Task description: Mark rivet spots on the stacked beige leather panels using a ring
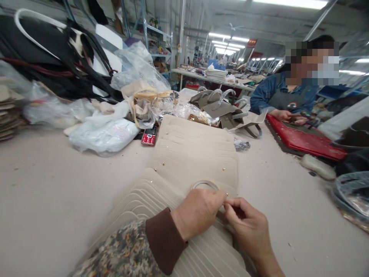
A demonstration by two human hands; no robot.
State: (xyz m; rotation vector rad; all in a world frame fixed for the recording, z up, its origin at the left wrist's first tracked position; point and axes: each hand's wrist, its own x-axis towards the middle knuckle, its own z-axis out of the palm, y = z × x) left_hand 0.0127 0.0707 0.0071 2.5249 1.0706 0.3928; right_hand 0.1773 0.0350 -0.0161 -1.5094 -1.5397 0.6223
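Note:
My left hand is closed, with a narrow roll of tape showing as a pale ring just beyond its knuckles. My right hand pinches thumb against forefinger, its tips meeting those of the left. What lies between the right fingertips is too small to make out. Under both hands spreads an overlapping row of beige flat panels with rounded corners. Small gold-coloured studs sit on several of these panels.
A red and black keypad phone and a plastic-wrapped packet lie left of the panels. Grey-brown bag pieces with handles stand behind. At right, a co-worker handles something over a red board. Stacked pieces edge the far left.

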